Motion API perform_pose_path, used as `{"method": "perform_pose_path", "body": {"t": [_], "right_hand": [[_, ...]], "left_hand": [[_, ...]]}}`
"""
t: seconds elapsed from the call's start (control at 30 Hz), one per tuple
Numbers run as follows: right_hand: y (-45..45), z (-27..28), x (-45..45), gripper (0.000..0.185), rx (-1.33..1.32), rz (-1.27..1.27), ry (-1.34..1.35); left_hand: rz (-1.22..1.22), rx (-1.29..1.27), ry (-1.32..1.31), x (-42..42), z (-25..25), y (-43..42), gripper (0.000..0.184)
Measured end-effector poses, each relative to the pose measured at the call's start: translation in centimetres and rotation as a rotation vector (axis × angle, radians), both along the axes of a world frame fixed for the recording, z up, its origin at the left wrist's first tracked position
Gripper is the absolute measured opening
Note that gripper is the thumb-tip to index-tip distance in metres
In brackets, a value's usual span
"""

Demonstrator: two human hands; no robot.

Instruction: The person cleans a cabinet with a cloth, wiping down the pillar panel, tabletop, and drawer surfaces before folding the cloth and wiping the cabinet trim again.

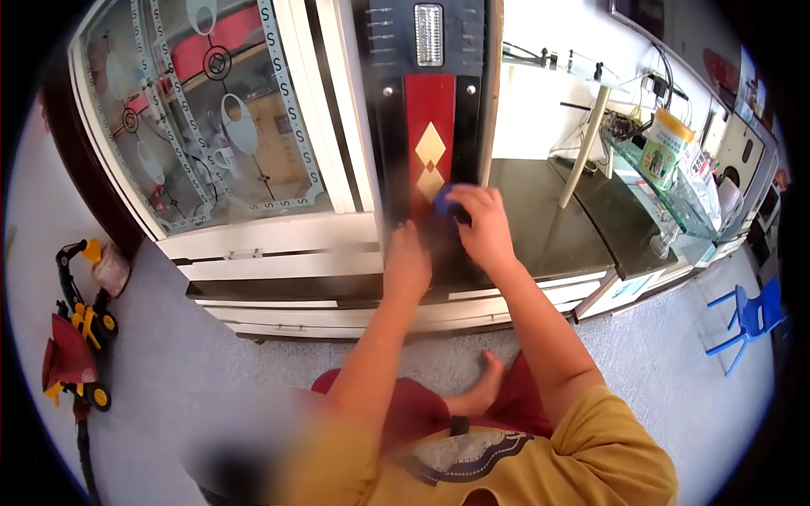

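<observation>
In the head view, my right hand (pixel 484 226) has its fingers curled around a small round blue thing (pixel 442 199), dark on its near side; its exact kind is unclear. It is close to the lower gold diamond on a red strip (pixel 430 101). The strip runs down the front of a tall black panel (pixel 391 139). My left hand (pixel 407 263) is just lower and to the left, near the bottom of the strip, its fingers drawn together. Anything in those fingertips is hidden or blurred.
A glass-fronted cabinet (pixel 253 143) with drawers stands left. To the right, a dark counter (pixel 540 228) lies below a glass shelf bearing a yellow-lidded tub (pixel 666 148). Toy diggers (pixel 80 337) and a blue chair (pixel 755 316) stand on the floor. A blurred shape fills the lower left.
</observation>
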State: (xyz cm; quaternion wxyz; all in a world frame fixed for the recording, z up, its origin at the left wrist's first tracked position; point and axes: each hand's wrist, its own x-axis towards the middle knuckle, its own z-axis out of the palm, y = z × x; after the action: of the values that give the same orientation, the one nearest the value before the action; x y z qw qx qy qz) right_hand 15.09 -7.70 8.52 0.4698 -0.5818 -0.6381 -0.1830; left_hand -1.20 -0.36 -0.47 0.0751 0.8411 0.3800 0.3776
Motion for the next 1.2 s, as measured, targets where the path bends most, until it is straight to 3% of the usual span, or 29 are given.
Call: {"method": "perform_pose_path", "body": {"t": [0.13, 0.23, 0.37, 0.57, 0.7, 0.83, 0.93, 1.07, 1.2], "right_hand": [[1.6, 9.2, -1.3, 0.057, 0.337, -0.043, -0.161], [4.7, 10.8, -1.2, 0.059, 0.417, -0.048, -0.232], [6.1, 7.4, -1.7, 0.065, 0.427, -0.076, -0.201], [3.7, -2.9, -1.4, 0.047, 0.144, -0.062, -0.196], [2.3, -5.3, -1.3, 0.042, -0.021, 0.015, -0.142], [2.1, -1.3, -1.7, 0.044, 0.006, 0.100, -0.021], [1.9, 5.8, -2.6, 0.050, 0.273, -0.002, -0.219], [4.6, 13.6, -2.0, 0.063, 0.501, -0.072, -0.234], [6.5, 13.1, -2.1, 0.066, 0.473, -0.169, -0.219]], "left_hand": [[0.033, -0.069, -0.036, 0.1, 0.6, -0.7, 0.066], [0.031, -0.105, -0.050, 0.0, 1.0, -0.8, 0.064], [0.017, -0.184, -0.085, -0.1, 1.1, -0.8, 0.065], [0.008, -0.202, -0.098, -0.2, 1.7, -1.2, 0.071], [0.004, -0.221, -0.091, -0.4, 1.9, -1.3, 0.071], [0.012, -0.241, -0.112, -0.5, 1.9, -1.1, 0.071], [0.019, -0.245, -0.105, -0.3, 2.2, -1.3, 0.071], [0.021, -0.246, -0.079, -0.4, 2.6, -1.5, 0.072], [0.022, -0.214, -0.085, -0.3, 1.9, -1.1, 0.072]]}}
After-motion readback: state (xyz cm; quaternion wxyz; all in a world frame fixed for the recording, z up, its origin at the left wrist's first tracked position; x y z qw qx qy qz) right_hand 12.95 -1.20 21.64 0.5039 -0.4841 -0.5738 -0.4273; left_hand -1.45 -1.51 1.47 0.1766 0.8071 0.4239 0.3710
